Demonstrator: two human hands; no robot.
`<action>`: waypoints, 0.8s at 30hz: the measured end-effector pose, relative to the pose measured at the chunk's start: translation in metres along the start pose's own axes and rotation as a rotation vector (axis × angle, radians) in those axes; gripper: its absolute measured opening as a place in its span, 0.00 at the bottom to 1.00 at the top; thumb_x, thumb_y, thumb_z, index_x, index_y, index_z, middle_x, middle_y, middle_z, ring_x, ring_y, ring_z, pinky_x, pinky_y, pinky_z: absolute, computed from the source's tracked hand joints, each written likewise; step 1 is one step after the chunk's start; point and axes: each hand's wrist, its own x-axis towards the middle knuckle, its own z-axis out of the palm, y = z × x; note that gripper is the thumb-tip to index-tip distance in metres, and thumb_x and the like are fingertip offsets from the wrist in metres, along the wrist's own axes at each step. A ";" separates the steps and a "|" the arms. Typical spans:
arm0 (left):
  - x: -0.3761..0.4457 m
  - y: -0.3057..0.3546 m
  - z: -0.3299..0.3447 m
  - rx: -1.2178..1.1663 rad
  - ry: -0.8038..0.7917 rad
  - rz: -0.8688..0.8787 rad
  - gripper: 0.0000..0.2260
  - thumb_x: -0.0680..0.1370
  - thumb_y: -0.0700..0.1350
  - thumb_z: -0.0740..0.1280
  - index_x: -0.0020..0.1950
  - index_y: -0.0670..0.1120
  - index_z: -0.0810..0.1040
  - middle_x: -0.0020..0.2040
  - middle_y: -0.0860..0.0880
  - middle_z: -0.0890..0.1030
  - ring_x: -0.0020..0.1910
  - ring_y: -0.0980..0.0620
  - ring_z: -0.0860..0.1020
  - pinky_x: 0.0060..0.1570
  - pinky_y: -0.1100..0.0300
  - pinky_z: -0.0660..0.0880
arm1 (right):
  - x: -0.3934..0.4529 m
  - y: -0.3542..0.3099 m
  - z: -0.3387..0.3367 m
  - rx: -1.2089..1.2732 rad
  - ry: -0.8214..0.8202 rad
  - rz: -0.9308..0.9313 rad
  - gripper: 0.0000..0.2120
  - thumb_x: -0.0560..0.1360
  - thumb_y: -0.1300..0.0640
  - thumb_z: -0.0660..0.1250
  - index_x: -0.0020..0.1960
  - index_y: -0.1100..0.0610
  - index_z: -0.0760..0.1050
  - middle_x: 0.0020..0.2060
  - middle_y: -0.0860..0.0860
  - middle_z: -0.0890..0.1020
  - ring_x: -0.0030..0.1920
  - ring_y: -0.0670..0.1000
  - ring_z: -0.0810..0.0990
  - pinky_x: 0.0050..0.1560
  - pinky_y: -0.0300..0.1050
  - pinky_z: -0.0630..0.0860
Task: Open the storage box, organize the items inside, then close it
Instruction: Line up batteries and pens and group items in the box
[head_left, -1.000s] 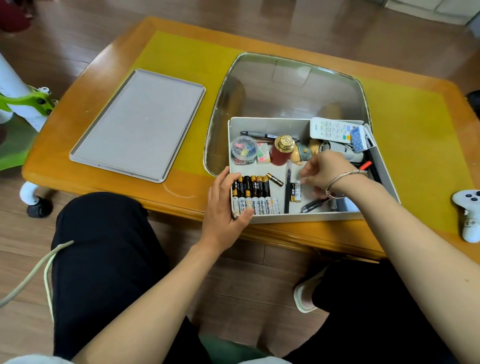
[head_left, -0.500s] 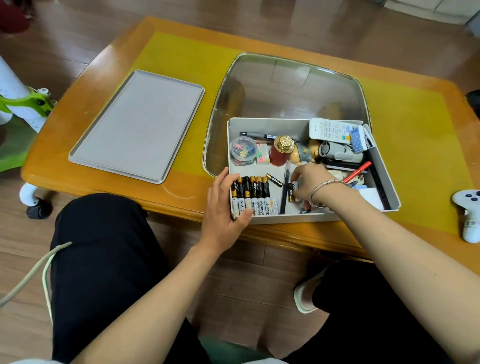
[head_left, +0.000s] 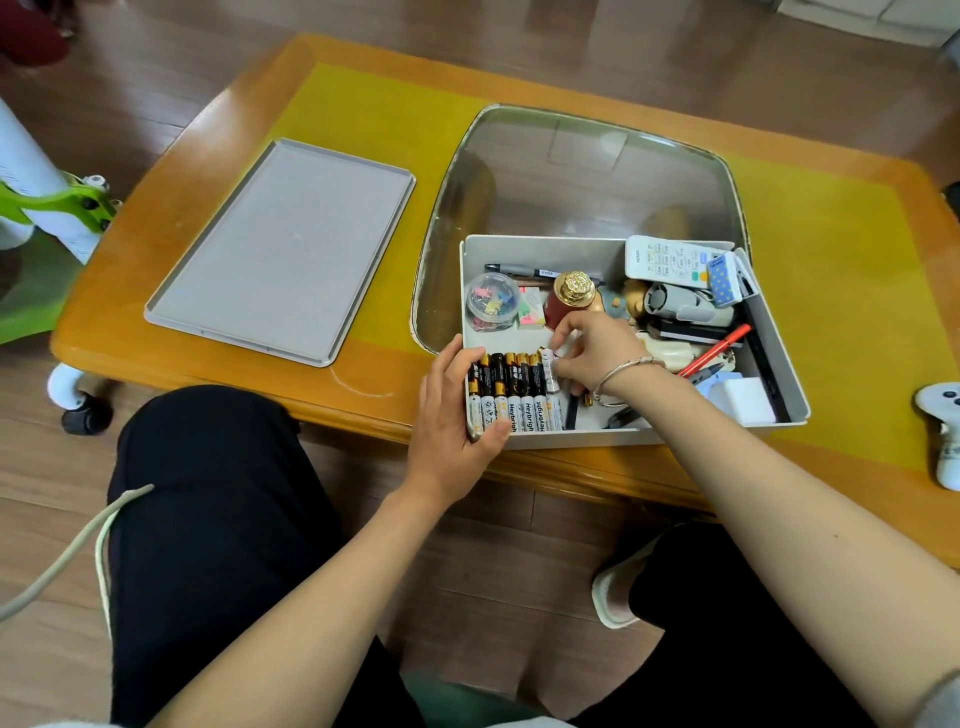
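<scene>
Bracing the storage box (head_left: 774, 332) at its near-left corner, the left hand (head_left: 452, 410) grips wall and battery row (head_left: 511, 397). Just beside it, the right hand (head_left: 592, 353) pinches a small battery (head_left: 549, 366); seat it flush, label up.

Storage box (head_left: 779, 374) sits on tabletop (head_left: 857, 270); lid (head_left: 283, 249) at its 9 o'clock; batteries (head_left: 511, 395) in box's 7 o'clock corner, remote (head_left: 667, 258) at 1 o'clock.
</scene>
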 end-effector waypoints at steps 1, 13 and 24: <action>0.000 0.000 0.000 0.002 -0.004 -0.002 0.32 0.73 0.73 0.52 0.70 0.56 0.59 0.72 0.45 0.64 0.68 0.49 0.65 0.58 0.67 0.63 | 0.003 0.001 0.001 -0.013 -0.019 0.005 0.08 0.71 0.61 0.71 0.44 0.52 0.72 0.30 0.53 0.83 0.29 0.50 0.82 0.33 0.40 0.77; 0.000 0.001 0.000 0.002 -0.003 0.002 0.32 0.73 0.73 0.52 0.70 0.55 0.59 0.73 0.45 0.64 0.68 0.48 0.65 0.60 0.62 0.64 | 0.000 0.004 -0.015 -0.051 -0.200 -0.051 0.09 0.75 0.65 0.66 0.52 0.53 0.76 0.33 0.52 0.84 0.27 0.46 0.80 0.22 0.32 0.70; 0.000 -0.003 0.003 -0.010 0.029 0.009 0.31 0.74 0.72 0.53 0.71 0.55 0.60 0.73 0.46 0.64 0.69 0.52 0.64 0.61 0.68 0.60 | -0.036 0.044 -0.083 -0.484 -0.327 0.126 0.08 0.70 0.66 0.67 0.42 0.56 0.83 0.31 0.50 0.83 0.23 0.41 0.78 0.34 0.39 0.79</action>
